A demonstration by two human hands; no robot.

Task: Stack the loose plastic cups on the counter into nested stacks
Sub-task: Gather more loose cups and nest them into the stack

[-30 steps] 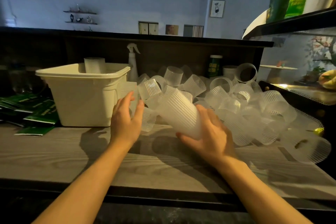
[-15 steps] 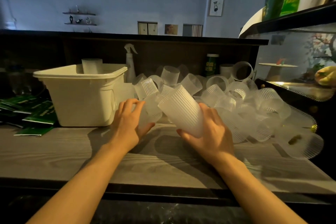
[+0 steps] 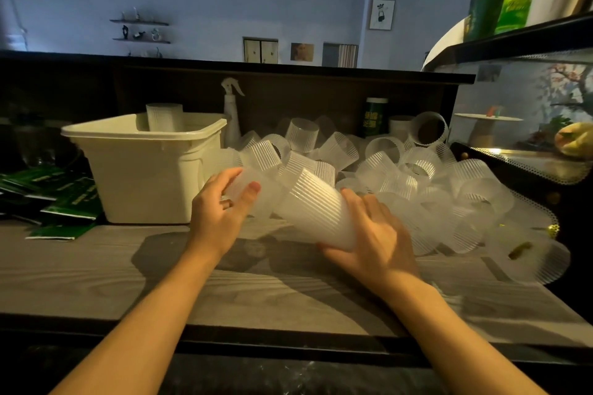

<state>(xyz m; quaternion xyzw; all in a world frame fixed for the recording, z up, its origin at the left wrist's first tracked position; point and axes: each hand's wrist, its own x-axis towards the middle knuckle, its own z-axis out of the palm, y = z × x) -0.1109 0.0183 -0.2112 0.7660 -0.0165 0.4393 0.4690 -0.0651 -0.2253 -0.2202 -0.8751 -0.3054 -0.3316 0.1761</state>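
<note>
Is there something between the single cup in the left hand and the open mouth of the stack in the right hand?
Nothing visible. The left hand holds a single cup right beside the upper end of the stack, which the right hand grips lower down. The loose cups lie behind, not between.

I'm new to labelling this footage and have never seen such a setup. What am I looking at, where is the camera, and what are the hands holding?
There is no machine here: a person works with bare hands, filmed by a wide-angle camera on their head that looks forward and down. The right hand grips a nested stack of ribbed plastic cups, held tilted above the wooden counter. The left hand holds a single clear cup at the stack's upper end. Behind lies a pile of loose cups. To the left stands a cream tub with another cup stack inside.
</note>
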